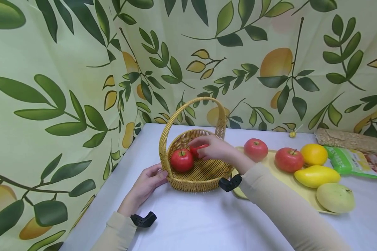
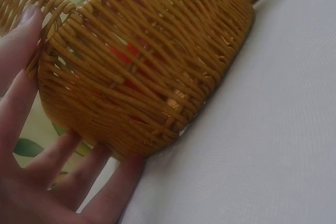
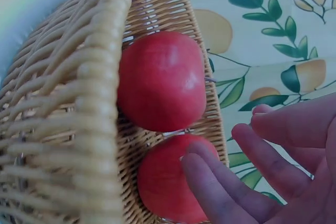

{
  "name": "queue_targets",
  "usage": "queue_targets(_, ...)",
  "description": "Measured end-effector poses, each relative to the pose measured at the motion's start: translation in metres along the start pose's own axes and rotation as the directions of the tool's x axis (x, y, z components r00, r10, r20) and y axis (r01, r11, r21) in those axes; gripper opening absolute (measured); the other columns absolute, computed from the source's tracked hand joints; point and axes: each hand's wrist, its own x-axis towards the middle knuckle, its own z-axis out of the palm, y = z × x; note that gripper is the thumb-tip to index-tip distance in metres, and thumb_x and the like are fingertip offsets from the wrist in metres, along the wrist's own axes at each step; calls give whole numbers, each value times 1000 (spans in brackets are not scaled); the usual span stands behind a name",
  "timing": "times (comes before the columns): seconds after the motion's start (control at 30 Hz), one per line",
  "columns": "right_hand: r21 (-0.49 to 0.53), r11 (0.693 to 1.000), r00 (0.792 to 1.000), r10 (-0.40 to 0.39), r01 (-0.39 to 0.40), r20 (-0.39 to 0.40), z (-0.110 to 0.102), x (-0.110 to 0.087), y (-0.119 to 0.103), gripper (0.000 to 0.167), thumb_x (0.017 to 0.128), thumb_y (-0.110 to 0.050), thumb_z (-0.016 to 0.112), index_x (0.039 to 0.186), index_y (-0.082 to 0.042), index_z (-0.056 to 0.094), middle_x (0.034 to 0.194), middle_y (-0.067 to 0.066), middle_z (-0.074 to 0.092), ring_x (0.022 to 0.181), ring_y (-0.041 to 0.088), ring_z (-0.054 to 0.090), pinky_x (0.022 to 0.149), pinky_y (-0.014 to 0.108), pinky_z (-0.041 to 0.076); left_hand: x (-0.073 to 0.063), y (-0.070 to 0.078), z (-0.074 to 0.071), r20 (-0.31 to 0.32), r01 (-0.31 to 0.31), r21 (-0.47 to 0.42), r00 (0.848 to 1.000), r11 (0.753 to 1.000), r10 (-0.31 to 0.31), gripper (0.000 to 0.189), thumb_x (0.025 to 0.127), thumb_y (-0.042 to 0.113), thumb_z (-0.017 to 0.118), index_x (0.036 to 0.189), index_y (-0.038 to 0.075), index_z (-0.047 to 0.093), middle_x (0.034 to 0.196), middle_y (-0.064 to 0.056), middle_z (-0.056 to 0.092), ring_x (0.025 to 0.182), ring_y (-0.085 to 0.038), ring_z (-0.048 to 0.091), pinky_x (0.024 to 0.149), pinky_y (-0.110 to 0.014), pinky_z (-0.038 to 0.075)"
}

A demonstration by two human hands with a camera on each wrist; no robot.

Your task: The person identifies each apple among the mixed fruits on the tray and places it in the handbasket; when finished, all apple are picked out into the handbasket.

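A wicker basket (image 1: 193, 184) with a tall arched handle stands on the white table. My left hand (image 1: 149, 183) holds its left side, thumb by the base of the handle and fingers spread along the outer weave (image 2: 157, 51). Inside, one red apple (image 1: 182, 160) lies at the left, and a second red apple (image 3: 176, 182) sits beside it, partly covered by my right hand (image 1: 212, 146). The fingers of that hand are loosely extended, with fingertips (image 3: 197, 153) right at the second apple and no grip around it.
Right of the basket, a pale yellow tray (image 1: 278, 177) bears two red apples (image 1: 289, 159), an orange (image 1: 314, 154), a yellow mango (image 1: 317, 176) and a pale green round fruit (image 1: 335, 197). Behind it lie a green package (image 1: 348, 160) and a bag of grains (image 1: 348, 139). A leaf-patterned cloth (image 1: 238, 52) hangs behind.
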Motion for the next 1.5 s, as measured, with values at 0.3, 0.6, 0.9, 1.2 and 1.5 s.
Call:
queue_targets(0.3, 7, 999, 998, -47, 47, -42, -16, -18, 3, 41, 99, -5, 59, 140, -9, 61, 139, 15, 60, 118, 34, 63, 94, 47, 58, 1, -1, 1, 7, 0, 1, 1000, 1000, 0, 52, 100, 13, 68, 138, -17, 49, 148, -26, 45, 119, -19, 63, 102, -41, 53)
queue_targets(0.6, -23, 999, 991, -47, 45, -126, -29, -36, 4, 37, 99, -15, 66, 136, -14, 65, 137, 9, 62, 117, 27, 64, 88, 39, 61, 0, 0, 0, 4, -3, 10, 1000, 1000, 3, 51, 101, 12, 67, 139, -16, 49, 150, -25, 45, 121, -22, 61, 102, -40, 53)
queue_targets(0.9, -30, 999, 982, -23, 17, -189, -48, -63, 15, 33, 101, -22, 65, 133, -19, 65, 137, 9, 62, 118, 28, 64, 100, 53, 53, 0, -1, -2, 2, -13, 10, 1000, 1000, 13, 50, 101, 11, 66, 138, -17, 49, 149, -25, 45, 119, -19, 62, 102, -40, 54)
queue_targets(1.2, -81, 997, 972, -30, 11, -235, -60, -80, 27, 31, 101, -23, 65, 131, -15, 66, 137, 10, 62, 114, 28, 67, 94, 50, 57, -1, -2, -3, 7, -24, 19, 1000, 1000, 24, 50, 102, 12, 66, 137, -18, 48, 149, -28, 44, 118, -18, 63, 101, -41, 54)
queue_targets(1.5, -150, 988, 933, -31, -25, -358, -68, -103, 48, 35, 103, -28, 60, 135, -14, 64, 134, 10, 64, 121, 29, 58, 100, 50, 49, 0, -1, -1, 14, -22, 12, 1000, 1000, 22, 51, 101, 12, 66, 138, -17, 48, 148, -27, 45, 120, -21, 62, 103, -41, 53)
